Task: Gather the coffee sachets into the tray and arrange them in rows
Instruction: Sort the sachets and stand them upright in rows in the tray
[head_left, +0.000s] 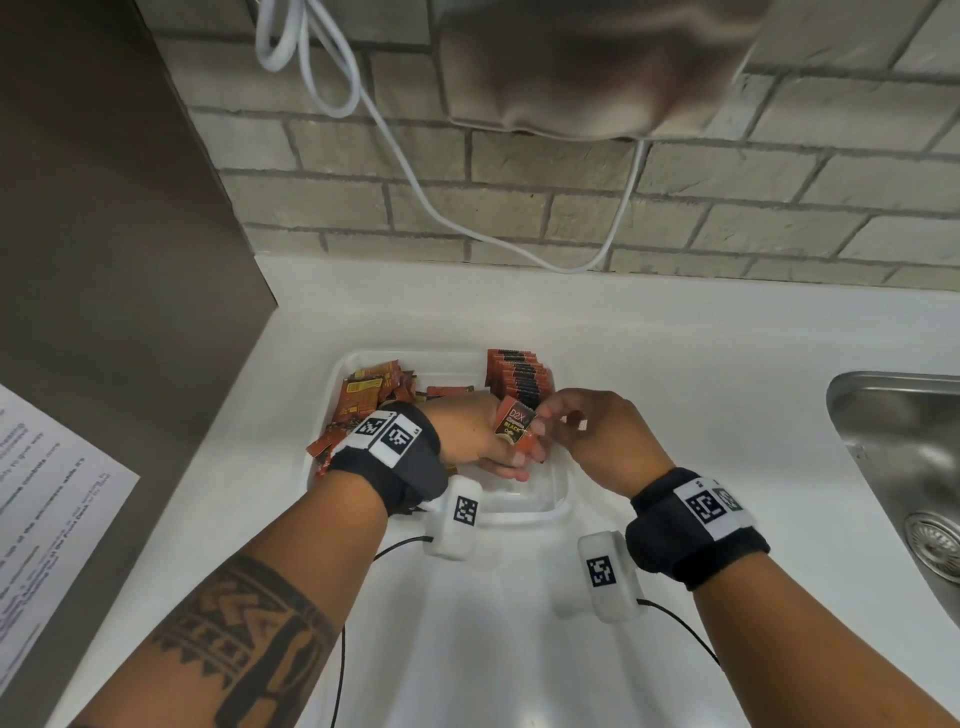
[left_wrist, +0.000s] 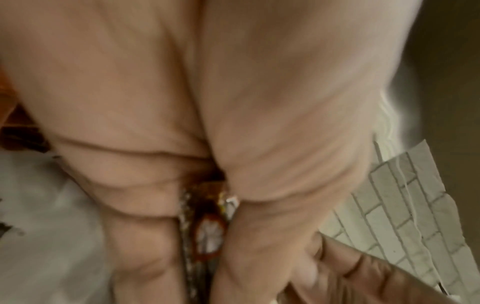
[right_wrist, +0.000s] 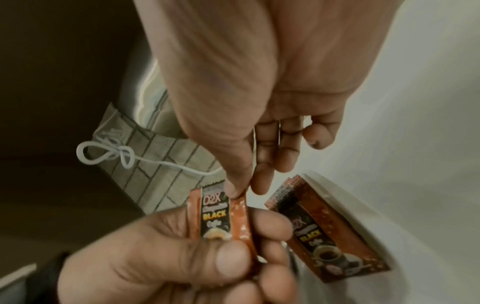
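A small orange-and-black coffee sachet (head_left: 514, 427), printed "D2X" and "BLACK" above a picture of a cup, stands nearly upright over the right half of a white plastic tray (head_left: 558, 501). The left hand (head_left: 475, 434) grips the packet's lower part, thumb across its front below the cup picture and curled fingers behind; the left wrist view shows more than one packet edge wedged between thumb and fingers (left_wrist: 145, 205), though it is too blurred to count them. The right hand (head_left: 597, 434) meets the sachet from the right, its thumb and forefinger pinching the top right edge while the remaining fingers (right_wrist: 285, 152) hang loosely curled and hold nothing.

Just behind the held packet, a row of matching sachets (head_left: 519, 374) stands on edge along the tray's far right side. A loose heap of orange sachets (head_left: 369, 395) fills the tray's left side, partly hidden by the left wrist. The tray sits on a white counter (head_left: 701, 364), well apart from a steel sink (head_left: 904, 457) at the right, below a brick wall (head_left: 571, 208) with a trailing white cable (head_left: 395, 150).
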